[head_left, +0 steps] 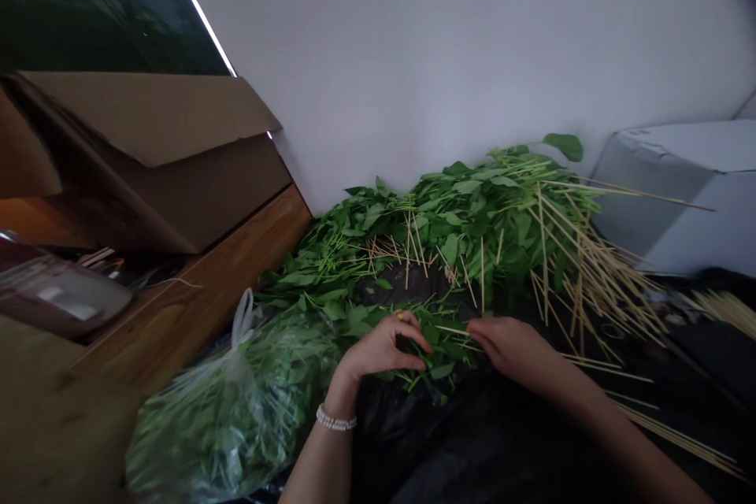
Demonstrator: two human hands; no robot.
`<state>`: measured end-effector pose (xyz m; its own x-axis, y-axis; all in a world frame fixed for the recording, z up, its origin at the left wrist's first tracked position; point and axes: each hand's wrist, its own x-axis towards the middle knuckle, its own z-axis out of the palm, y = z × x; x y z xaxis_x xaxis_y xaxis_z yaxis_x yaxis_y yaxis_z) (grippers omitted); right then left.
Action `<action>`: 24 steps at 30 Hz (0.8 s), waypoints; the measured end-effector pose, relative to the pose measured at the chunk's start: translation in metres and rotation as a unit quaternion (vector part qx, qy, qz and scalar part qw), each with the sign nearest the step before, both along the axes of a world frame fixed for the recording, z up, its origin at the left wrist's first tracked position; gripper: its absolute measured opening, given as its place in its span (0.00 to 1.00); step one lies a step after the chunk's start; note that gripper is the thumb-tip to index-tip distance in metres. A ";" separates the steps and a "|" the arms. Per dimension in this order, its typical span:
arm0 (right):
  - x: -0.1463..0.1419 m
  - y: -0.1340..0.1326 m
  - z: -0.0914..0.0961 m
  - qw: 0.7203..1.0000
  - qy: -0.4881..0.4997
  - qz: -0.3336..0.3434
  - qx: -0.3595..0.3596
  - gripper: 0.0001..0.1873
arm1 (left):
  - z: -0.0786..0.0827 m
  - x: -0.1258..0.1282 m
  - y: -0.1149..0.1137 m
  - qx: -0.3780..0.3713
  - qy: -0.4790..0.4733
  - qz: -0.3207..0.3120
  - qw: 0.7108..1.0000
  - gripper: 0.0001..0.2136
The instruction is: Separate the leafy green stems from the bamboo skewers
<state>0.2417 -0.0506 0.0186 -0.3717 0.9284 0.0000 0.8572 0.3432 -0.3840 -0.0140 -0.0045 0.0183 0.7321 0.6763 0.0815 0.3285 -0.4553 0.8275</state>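
Note:
My left hand, with a bead bracelet at the wrist, is curled over a small bunch of green leaves on the black sheet. My right hand is pinched on a thin bamboo skewer whose tip points left into those leaves. Both hands meet in front of a big heap of green leaves lying against the white wall. Many loose skewers lie across the heap and fan out to the right.
A clear plastic bag of leaves lies at the lower left. A wooden ledge with an open cardboard box and a plastic tray runs along the left. A white box stands at the right.

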 end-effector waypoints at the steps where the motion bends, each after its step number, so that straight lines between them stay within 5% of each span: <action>1: 0.000 0.000 -0.001 1.000 0.000 0.000 0.004 0.14 | -0.002 0.002 -0.001 0.009 0.010 -0.001 1.000 0.11; 5: 0.000 0.000 -0.002 1.000 0.001 0.004 0.022 0.15 | -0.005 0.005 -0.002 0.003 -0.016 0.032 0.999 0.06; 8: 0.001 0.000 -0.002 1.000 0.004 0.003 0.026 0.16 | -0.001 -0.001 0.001 -0.055 -0.120 0.064 0.989 0.05; 14: 0.001 -0.001 -0.003 0.999 0.008 0.016 0.034 0.16 | -0.008 -0.011 0.008 -0.225 -0.400 0.220 0.861 0.11; 18: 0.000 0.000 -0.004 0.998 0.005 0.017 0.063 0.16 | -0.015 -0.003 0.010 -0.327 -0.418 0.242 0.813 0.14; 24: -0.003 0.002 -0.007 0.989 0.025 0.021 0.144 0.16 | -0.019 0.008 0.006 -0.388 -0.388 0.211 0.809 0.14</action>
